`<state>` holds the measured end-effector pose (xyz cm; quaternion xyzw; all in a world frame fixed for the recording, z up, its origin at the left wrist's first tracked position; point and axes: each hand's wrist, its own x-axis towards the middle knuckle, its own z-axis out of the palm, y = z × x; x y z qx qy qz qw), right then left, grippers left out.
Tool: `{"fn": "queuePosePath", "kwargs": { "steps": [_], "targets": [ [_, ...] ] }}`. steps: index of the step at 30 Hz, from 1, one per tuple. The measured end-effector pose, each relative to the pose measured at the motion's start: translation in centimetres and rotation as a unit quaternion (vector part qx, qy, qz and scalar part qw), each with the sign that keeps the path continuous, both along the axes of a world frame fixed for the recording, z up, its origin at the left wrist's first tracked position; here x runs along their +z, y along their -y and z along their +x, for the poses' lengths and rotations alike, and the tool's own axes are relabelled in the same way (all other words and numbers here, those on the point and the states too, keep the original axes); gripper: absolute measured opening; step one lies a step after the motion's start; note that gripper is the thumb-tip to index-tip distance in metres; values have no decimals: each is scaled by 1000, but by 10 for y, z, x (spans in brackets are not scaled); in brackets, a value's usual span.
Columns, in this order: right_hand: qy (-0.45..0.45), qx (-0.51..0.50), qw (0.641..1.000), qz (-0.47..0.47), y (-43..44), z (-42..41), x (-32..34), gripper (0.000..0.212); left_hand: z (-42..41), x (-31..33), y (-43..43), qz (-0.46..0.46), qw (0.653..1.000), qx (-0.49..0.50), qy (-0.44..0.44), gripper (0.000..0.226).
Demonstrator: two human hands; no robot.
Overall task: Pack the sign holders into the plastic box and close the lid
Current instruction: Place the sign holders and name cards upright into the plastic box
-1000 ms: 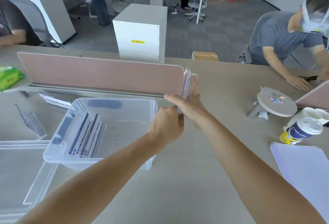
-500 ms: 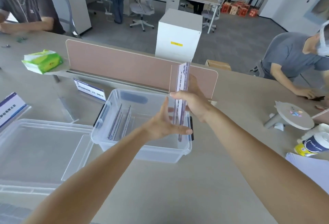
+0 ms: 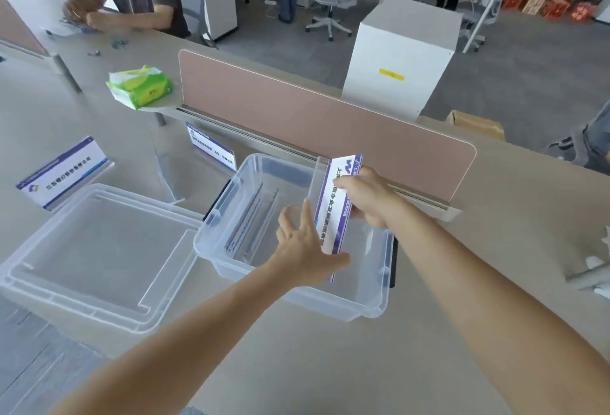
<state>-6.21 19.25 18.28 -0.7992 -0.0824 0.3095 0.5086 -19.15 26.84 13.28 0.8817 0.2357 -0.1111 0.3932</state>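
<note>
A clear plastic box [image 3: 379,302] stands open on the desk with several sign holders [image 3: 251,220] upright along its left side. Over the box's middle I hold an acrylic sign holder [image 3: 336,210] with a purple and white card, tilted on edge. My right hand [image 3: 366,197] grips its upper right part. My left hand [image 3: 303,246] has its fingers spread, thumb under the holder's lower end. The box's clear lid [image 3: 99,256] lies flat to the left. Two more sign holders stand on the desk: one at far left [image 3: 62,173], one behind the box [image 3: 211,147].
A pink divider panel [image 3: 313,117] runs behind the box. A green tissue pack [image 3: 138,84] sits on a ledge at the back left. A person sits across the desk at the far left, another at the right edge. A white cabinet [image 3: 402,58] stands beyond the divider.
The sign holder has come down and left from beside the divider to over the box and tilted. My left hand has opened against it. The camera view has swung right.
</note>
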Motion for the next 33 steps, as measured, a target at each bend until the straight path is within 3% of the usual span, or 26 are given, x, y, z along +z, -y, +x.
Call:
{"fn": "queuePosePath", "kwargs": {
  "steps": [4, 7, 14, 21, 25, 29, 33],
  "targets": [
    [-37, 2, 999, -12, -5, 27, -41, 17, 11, -15, 10, 85, 995, -27, 34, 62],
    [-73, -2, 997, -28, -15, 38, -67, 11, 24, -28, 11, 84, 995, -46, 0, 46],
    [-126, -30, 989, -68, -28, 54, -127, 19, 48, -65, -7, 67, 987, -100, -104, 50],
    [-138, 24, 983, -118, -49, 61, -167, 47, 57, -96, -47, 21, 975, -142, -172, 42],
    [-97, 30, 973, -210, -72, 64, -188, 73, 70, -110, -69, 2, 971, -132, -197, 44],
    [-79, 4, 960, -269, -93, 60, -203, 85, 73, -125, -79, -22, 962, -140, -233, 51],
    [-106, -3, 962, -252, -104, 55, -215, 95, 70, -136, -86, -32, 959, -145, -243, 50]
  ]
}}
